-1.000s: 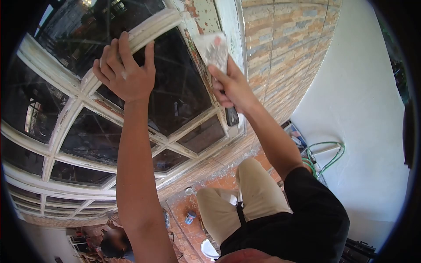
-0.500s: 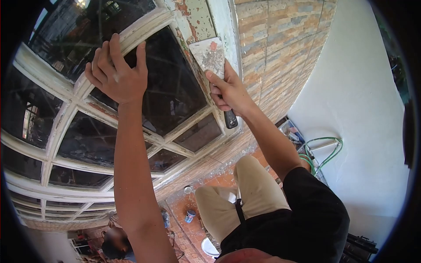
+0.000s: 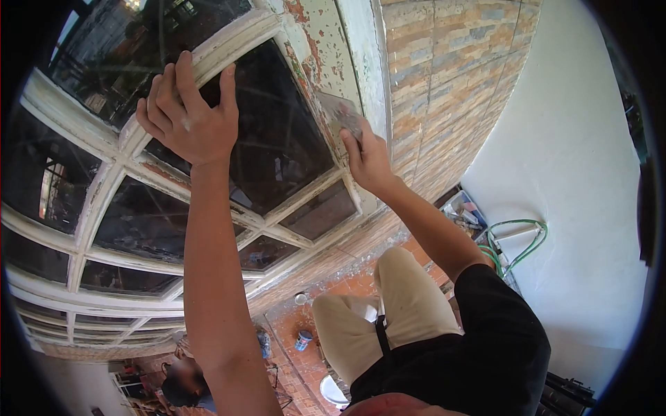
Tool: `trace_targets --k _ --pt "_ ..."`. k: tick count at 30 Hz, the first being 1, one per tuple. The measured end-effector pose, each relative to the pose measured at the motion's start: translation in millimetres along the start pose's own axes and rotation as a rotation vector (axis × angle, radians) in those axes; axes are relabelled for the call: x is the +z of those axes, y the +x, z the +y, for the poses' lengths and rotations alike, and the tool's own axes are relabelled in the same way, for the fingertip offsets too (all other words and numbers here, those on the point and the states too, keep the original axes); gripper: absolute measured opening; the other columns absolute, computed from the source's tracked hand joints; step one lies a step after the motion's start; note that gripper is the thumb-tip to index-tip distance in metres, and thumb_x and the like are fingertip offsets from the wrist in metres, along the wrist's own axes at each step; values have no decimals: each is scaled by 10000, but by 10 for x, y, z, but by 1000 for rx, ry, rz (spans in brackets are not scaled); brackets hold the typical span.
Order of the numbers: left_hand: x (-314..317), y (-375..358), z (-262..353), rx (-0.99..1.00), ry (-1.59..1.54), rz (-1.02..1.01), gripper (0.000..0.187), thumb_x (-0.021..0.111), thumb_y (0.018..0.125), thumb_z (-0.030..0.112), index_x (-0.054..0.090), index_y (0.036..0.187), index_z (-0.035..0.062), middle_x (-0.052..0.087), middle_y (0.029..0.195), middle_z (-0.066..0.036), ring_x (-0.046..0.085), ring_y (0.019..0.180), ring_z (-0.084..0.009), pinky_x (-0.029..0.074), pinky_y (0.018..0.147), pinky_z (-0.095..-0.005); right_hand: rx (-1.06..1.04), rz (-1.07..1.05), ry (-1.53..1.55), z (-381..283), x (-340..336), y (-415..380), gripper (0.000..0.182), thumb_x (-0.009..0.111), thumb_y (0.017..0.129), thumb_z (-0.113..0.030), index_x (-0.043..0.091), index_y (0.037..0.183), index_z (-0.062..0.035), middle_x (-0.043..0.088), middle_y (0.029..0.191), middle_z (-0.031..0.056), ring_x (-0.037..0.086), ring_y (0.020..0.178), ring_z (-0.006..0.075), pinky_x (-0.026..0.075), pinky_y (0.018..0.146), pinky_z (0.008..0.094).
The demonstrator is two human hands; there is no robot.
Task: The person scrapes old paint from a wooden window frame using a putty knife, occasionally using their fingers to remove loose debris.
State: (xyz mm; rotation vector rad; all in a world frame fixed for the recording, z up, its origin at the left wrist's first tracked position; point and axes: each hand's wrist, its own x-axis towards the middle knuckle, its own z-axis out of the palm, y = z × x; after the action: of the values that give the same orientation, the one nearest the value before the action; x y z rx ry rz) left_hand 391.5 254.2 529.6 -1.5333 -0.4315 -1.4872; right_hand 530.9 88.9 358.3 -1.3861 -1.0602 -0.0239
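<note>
My right hand [image 3: 373, 158] is closed round a scraper [image 3: 340, 112], whose blade lies tilted against the right upright of the window frame [image 3: 331, 52]. The paint there is pale, cracked and flaking, with reddish patches underneath. The scraper's handle is mostly hidden by my fingers. My left hand [image 3: 198, 121] reaches up to a white wooden glazing bar [image 3: 239, 36], with its fingers hooked over the bar and the thumb apart on the near side. Dark glass panes [image 3: 274, 142] lie between my two hands.
Stone-patterned cladding [image 3: 454, 66] adjoins the window on the right. A green hose [image 3: 534, 249] lies near a bin of items [image 3: 463, 211]. On the tiled floor stand a small blue can [image 3: 303, 340] and a white container [image 3: 333, 390]. Another person [image 3: 184, 385] is at lower left.
The scraper has turned from facing me broadly to a steeper, edge-on angle against the frame, and my right hand has shifted slightly right. My left hand stays on the bar.
</note>
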Motion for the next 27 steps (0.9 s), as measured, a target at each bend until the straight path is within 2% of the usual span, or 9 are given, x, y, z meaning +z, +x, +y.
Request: trace_targets --k 2,3,5,11,14,18,21,23,27 --pt "10 -5 -13 10 -7 3 545 652 849 583 625 1203 169 578 1078 -27 516 1071 -202 364 968 -457 -322 94 -160 -148 11 146 574 577 897 -40 432 1437 -171 617 986 169 626 793 378 507 673 392" --pt "12 -6 -12 12 -8 11 546 652 849 582 624 1205 168 577 1077 -26 515 1072 -200 363 967 -458 -313 95 -161 -218 12 155 574 577 897 -40 432 1437 -171 617 986 169 626 793 378 507 673 392" --pt "11 -2 -8 13 1 3 546 656 847 580 624 1204 168 578 1076 -25 514 1075 -196 361 964 -457 -242 58 -200 -312 14 209 728 590 796 33 446 1444 -266 578 892 131 601 708 362 503 629 406" --pt "37 -11 -25 11 -13 30 545 615 860 609 637 1192 178 590 1064 -30 546 1042 -215 364 969 -464 -261 13 -334 -145 -58 118 862 580 700 74 418 1463 -295 562 830 93 594 668 323 508 590 405" --pt "32 -6 -19 21 -23 38 552 618 858 611 635 1197 176 588 1055 -28 543 1046 -213 360 969 -463 -188 -20 -369 -289 -127 119 855 520 719 119 417 1458 -299 578 837 126 591 685 371 510 624 433" --pt "40 -6 -19 17 -16 34 553 620 853 616 637 1193 179 587 1053 -23 541 1049 -212 357 965 -464 -125 -43 -448 -349 -130 71 856 536 716 112 419 1457 -301 590 848 121 594 684 365 515 618 421" --pt "37 9 -29 16 -4 42 550 620 852 618 640 1188 183 587 1054 -21 541 1049 -212 358 963 -463 -138 -7 -420 -336 -40 141 832 562 737 91 422 1455 -305 600 854 117 594 672 358 509 606 422" --pt "19 -16 -17 18 -7 25 548 619 852 620 642 1184 184 586 1055 -20 541 1048 -212 359 961 -462 -266 144 -361 -390 21 239 895 576 680 80 408 1467 -312 593 814 82 600 612 302 509 543 394" --pt "34 -15 -28 13 -25 44 533 614 861 610 649 1176 182 589 1050 -23 544 1042 -221 365 963 -462 -280 167 -389 -539 19 346 896 570 685 85 402 1471 -310 604 817 83 608 617 302 507 536 396"
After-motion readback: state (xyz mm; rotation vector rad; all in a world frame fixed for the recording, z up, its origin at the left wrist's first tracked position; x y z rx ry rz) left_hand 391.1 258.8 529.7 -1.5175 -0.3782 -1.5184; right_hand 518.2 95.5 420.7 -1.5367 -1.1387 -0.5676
